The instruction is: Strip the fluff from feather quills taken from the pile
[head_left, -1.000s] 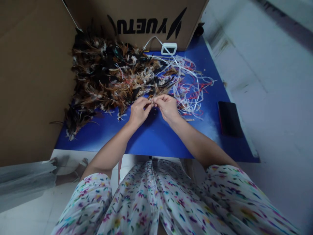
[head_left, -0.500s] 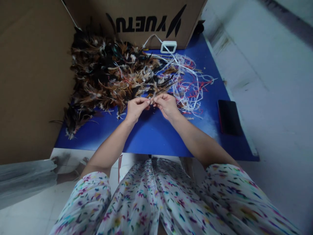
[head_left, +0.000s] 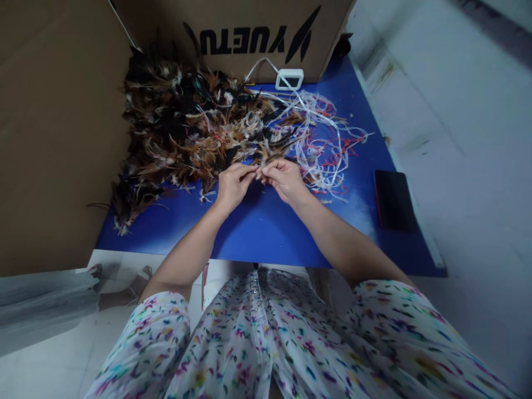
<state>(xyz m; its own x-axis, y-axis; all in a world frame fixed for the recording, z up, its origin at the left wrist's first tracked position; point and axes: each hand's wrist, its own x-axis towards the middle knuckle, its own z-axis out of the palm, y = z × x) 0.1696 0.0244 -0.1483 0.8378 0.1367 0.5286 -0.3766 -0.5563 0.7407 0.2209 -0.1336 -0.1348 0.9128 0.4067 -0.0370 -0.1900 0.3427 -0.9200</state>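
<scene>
Both my hands meet over the blue table, at the front edge of a large pile of brown and black feathers [head_left: 187, 127]. My left hand [head_left: 234, 187] pinches the base of a small feather bunch [head_left: 266, 155] between thumb and fingers. From the other side my right hand [head_left: 286, 180] pinches that same bunch near its quill ends, its fingertips almost touching the left ones. The feather tips point away from me. Fingers cover the exact spot where the bunch is gripped.
Tangled white and red strings [head_left: 320, 147] lie right of the feathers. A small white-framed device [head_left: 290, 73] stands by the cardboard box [head_left: 249, 66] at the back. A dark phone [head_left: 394, 199] rests near the right edge of the blue table [head_left: 266, 238]. Another cardboard panel [head_left: 54, 138] stands at left.
My fingertips have shifted slightly on the feather bunch, with the left fingers drawn closer together. The whole view has moved a little; the feather pile and strings look the same.
</scene>
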